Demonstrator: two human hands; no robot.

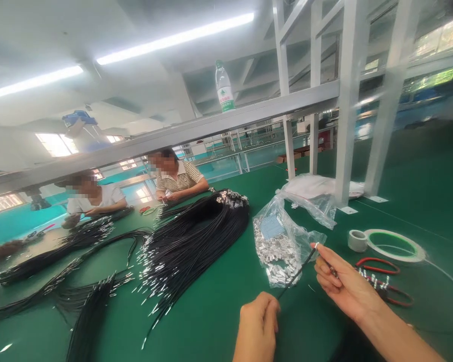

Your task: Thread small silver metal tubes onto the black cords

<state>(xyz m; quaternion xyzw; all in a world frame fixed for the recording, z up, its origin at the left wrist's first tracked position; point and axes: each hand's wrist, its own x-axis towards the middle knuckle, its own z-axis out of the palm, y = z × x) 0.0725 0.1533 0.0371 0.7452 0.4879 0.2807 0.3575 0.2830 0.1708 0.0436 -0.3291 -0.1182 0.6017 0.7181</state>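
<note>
My left hand (257, 322) is closed in a pinch on a thin black cord (295, 275) at the bottom middle. The cord runs up and right to my right hand (343, 284), whose fingers pinch its far end near a small metal clasp (316, 246). Both hands hover over the green table (226, 306), just in front of a clear plastic bag of small silver metal clasps (281, 251). A large bundle of black cords with metal ends (191, 241) lies to the left of the bag.
More cord bundles (79, 241) lie at the left. Tape rolls (394, 245) and red rubber bands (381, 271) sit at the right. White frame posts (347, 110) stand behind, with a bottle (224, 88) on the beam. Two other people (177, 178) work at the far side.
</note>
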